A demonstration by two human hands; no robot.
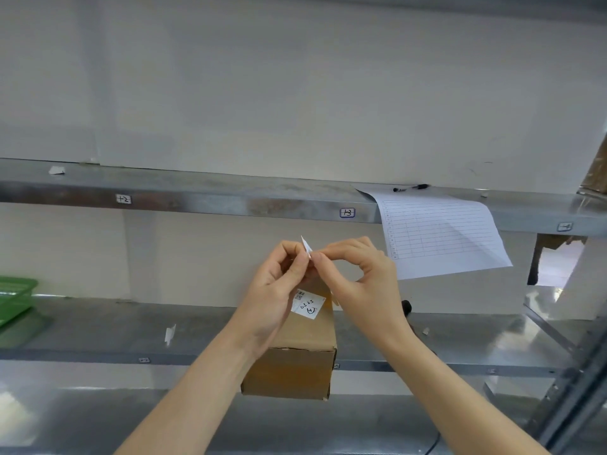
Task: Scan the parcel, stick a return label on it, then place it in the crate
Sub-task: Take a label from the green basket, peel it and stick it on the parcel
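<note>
Both hands, left hand (279, 284) and right hand (358, 280), pinch a small label (306, 247) above the parcel (295, 366) on the shelf (131, 326). Wrists cover parcel's top; green crate (14, 298) cut off left; hanging sheet (440, 234) right.

Parcel (297, 359): brown cardboard box, closed, upright on metal shelf (98, 326), near end past front edge. White sticker (308, 305) on top, handwritten "0325". Small white label (307, 247) above parcel, edge-on, pinched between fingertips.
</note>
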